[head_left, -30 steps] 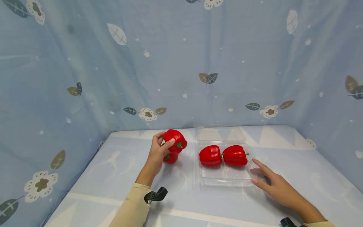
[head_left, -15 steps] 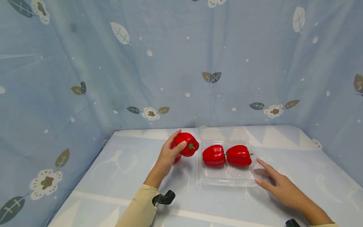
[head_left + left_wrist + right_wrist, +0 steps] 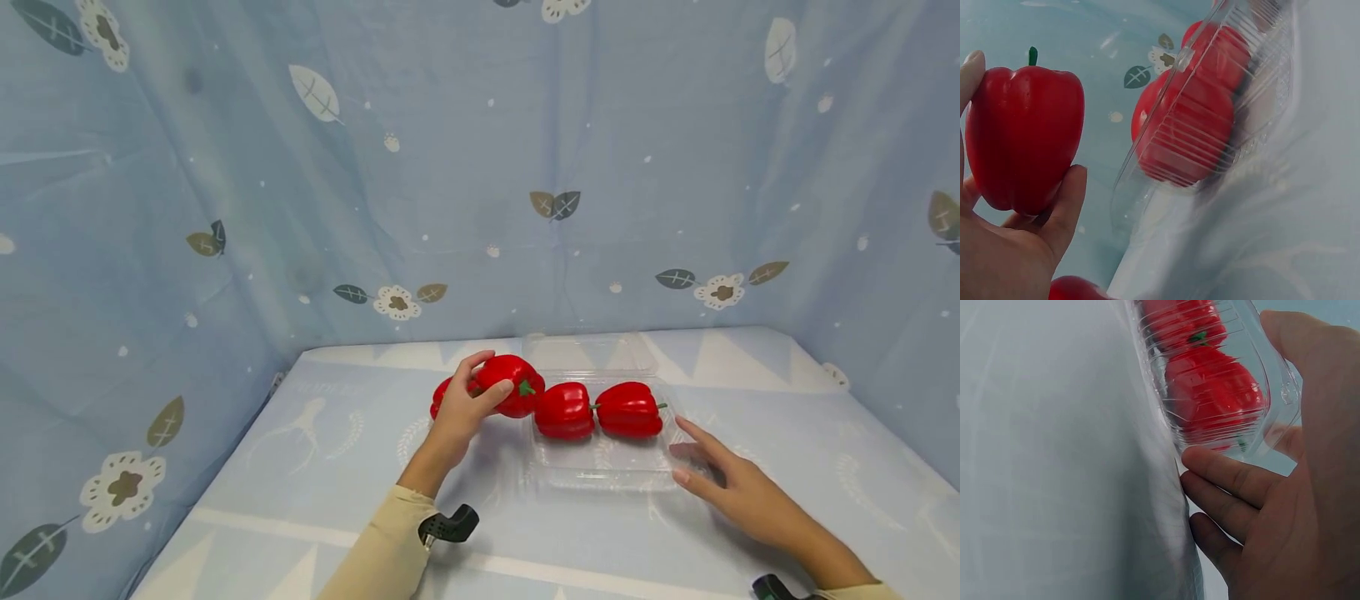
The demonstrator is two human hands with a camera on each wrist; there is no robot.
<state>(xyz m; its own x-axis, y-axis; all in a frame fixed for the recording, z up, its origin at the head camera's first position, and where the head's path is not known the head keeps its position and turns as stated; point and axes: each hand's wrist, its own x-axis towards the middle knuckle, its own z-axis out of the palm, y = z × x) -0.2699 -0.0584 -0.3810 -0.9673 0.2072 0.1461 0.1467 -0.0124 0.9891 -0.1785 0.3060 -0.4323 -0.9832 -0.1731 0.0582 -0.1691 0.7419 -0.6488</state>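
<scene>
Fingers (image 3: 501, 390) gripping red pepper (image 3: 513, 385), beside clear tray (image 3: 600, 479)

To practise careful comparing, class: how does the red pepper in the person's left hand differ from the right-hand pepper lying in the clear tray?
1. The held pepper is off the table, gripped by the left hand; the tray pepper lies untouched in the clear tray.
2. The held pepper is outside the tray, at its left edge; the tray pepper sits inside, beside another pepper.
Both are glossy red with green stems.
</scene>
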